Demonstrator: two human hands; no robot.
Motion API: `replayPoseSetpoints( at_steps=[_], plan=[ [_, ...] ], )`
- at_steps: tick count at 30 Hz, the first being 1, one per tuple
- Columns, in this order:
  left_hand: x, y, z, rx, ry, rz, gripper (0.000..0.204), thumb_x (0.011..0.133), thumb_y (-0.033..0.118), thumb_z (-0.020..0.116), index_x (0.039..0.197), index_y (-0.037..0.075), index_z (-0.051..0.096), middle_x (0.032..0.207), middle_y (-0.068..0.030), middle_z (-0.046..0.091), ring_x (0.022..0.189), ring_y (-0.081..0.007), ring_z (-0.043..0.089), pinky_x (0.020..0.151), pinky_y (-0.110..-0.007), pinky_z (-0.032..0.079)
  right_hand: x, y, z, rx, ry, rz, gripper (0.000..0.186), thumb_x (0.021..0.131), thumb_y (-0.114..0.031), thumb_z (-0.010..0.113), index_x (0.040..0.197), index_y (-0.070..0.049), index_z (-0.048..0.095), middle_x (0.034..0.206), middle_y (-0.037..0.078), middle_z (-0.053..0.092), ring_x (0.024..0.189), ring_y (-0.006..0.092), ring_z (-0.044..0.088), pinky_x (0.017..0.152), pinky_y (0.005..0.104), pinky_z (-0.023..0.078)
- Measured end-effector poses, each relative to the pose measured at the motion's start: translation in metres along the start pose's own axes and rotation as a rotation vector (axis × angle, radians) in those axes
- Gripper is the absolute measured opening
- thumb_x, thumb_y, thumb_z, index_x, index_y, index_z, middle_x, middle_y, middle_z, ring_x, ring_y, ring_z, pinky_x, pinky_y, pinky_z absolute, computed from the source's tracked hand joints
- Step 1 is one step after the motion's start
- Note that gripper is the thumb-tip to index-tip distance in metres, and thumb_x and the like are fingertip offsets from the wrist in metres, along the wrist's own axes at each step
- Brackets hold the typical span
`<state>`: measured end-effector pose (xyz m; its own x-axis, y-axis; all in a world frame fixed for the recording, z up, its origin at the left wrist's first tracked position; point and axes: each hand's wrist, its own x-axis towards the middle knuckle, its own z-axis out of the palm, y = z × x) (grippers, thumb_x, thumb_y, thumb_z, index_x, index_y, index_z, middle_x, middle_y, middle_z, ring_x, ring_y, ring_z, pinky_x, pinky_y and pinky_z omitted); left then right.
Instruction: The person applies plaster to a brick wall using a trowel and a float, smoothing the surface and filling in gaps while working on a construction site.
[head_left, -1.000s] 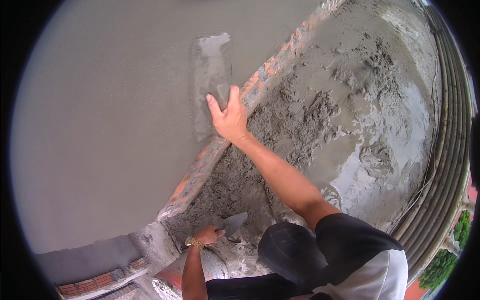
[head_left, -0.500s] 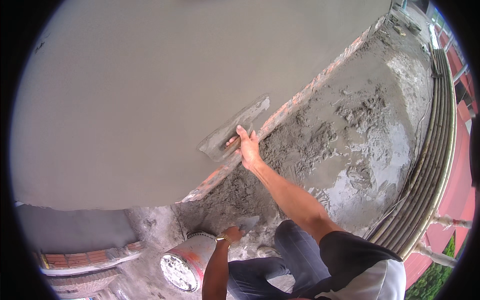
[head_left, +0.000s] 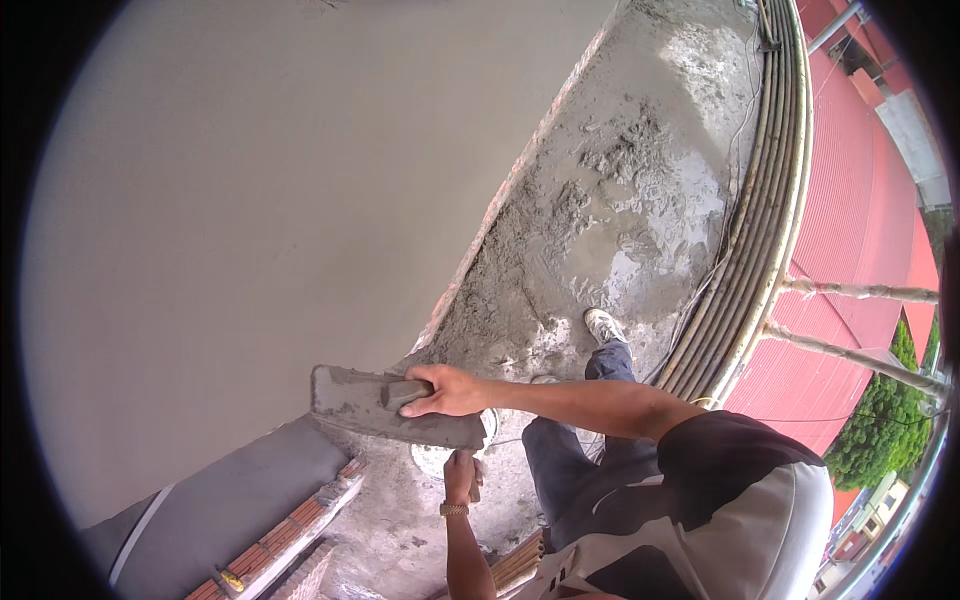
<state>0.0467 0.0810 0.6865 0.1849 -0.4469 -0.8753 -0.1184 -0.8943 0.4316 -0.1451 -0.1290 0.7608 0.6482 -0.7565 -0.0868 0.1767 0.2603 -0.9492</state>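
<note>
My right hand (head_left: 445, 390) grips the handle of a long, mortar-smeared rectangular float (head_left: 345, 400), held low across the view beside the grey plastered surface (head_left: 220, 220). Just below it, my left hand (head_left: 462, 478) is closed on the handle of a trowel (head_left: 475, 492); the blade is mostly hidden behind the float. A white round bucket (head_left: 430, 462) sits beneath, largely covered by float and hand. An exposed brick strip (head_left: 490, 220) borders the smooth plaster, with lumpy wet mortar (head_left: 620, 150) on the ledge beside it.
Bundled curved poles (head_left: 735, 230) line the ledge's right edge beside a loose cable. Beyond are red corrugated roofs (head_left: 840, 230), scaffold tubes (head_left: 860, 365) and trees (head_left: 880, 430). A brick ledge (head_left: 310, 510) lies lower left. My feet (head_left: 605, 325) stand on the dirty floor.
My right hand has drawn the float off the plastered surface, down toward my left hand, turning it nearly horizontal. The view has swung, showing more roof and floor.
</note>
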Motion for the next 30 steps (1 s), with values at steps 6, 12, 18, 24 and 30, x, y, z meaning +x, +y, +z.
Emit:
replayPoseSetpoints(
  at_steps=[6,12,18,24,30],
  plan=[
    [-0.117,0.118,0.076,-0.136,-0.513,0.037,0.039,0.107,0.039,0.045,0.105,0.003,0.060,0.069,-0.0035,0.055,0.046,-0.0116,0.047,0.041,-0.028,0.036,-0.134,-0.085,-0.113,0.001,0.017,0.452,0.050,0.086,-0.047,0.077,0.105,-0.002,0.067,0.071,-0.002,0.053,0.065,0.0108,0.052,0.057,0.0296,0.041],
    [-0.140,0.213,0.141,-0.309,-0.514,0.229,0.037,0.106,0.039,0.048,0.099,0.004,0.058,0.070,-0.0033,0.054,0.046,-0.0119,0.048,0.042,-0.028,0.040,-0.257,-0.164,-0.189,-0.402,0.604,0.477,0.047,0.084,-0.033,0.078,0.110,0.002,0.061,0.079,0.008,0.062,0.067,0.0168,0.058,0.061,0.0345,0.046],
    [-0.172,0.251,0.247,0.031,-0.476,0.308,0.042,0.106,0.044,0.048,0.096,0.004,0.058,0.071,-0.0021,0.052,0.051,-0.0103,0.047,0.045,-0.028,0.039,-0.290,-0.191,-0.199,-0.689,0.970,-0.061,0.054,0.090,-0.018,0.070,0.135,0.002,0.048,0.099,0.021,0.068,0.086,0.0316,0.068,0.073,0.0380,0.053],
    [-0.218,0.281,0.355,-0.176,-0.535,0.225,0.042,0.105,0.045,0.050,0.099,0.005,0.056,0.072,-0.0015,0.050,0.053,-0.0103,0.046,0.047,-0.028,0.039,-0.311,-0.220,-0.251,-0.993,0.786,-0.427,0.063,0.091,-0.010,0.069,0.147,-0.005,0.041,0.112,0.023,0.064,0.094,0.0415,0.068,0.079,0.0480,0.055],
    [-0.250,0.310,0.333,-0.415,-0.350,0.308,0.045,0.104,0.046,0.051,0.100,0.002,0.057,0.073,-0.0015,0.052,0.052,-0.0095,0.045,0.044,-0.027,0.038,-0.350,-0.208,-0.306,-1.198,0.460,-0.269,0.067,0.091,-0.010,0.065,0.151,-0.008,0.035,0.110,0.019,0.062,0.085,0.0443,0.065,0.070,0.0491,0.056]
  ],
)
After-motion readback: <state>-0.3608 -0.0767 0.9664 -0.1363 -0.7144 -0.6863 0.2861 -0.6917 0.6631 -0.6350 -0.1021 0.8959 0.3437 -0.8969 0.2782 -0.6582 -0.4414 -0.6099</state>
